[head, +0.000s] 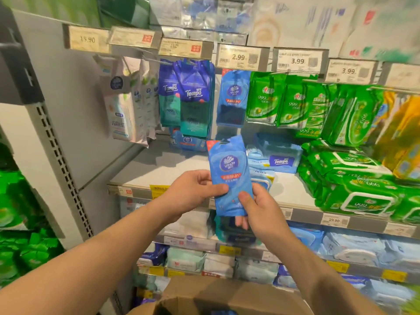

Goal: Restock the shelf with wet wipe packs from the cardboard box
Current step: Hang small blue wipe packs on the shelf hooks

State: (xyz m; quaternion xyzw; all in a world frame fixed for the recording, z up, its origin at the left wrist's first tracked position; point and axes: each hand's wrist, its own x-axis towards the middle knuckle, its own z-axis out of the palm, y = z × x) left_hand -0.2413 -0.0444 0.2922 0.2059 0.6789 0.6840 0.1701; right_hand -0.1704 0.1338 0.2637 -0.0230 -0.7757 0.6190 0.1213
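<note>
With left hand (193,192) and right hand (261,212) pinching the blue pack (229,176) at frame centre, we should raise it squarely to its matching hung pack (234,98) above.

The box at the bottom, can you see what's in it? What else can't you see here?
Head view only:
- Cardboard box: cut off by the bottom edge; its inside is barely visible.
- Blue wipe pack: lower part covered by the left hand and right hand; small print blurred.
- Hanging blue pack: its hook is hidden behind the 2.99 price tag.
- Top shelf packs: blurred, unreadable.
</note>
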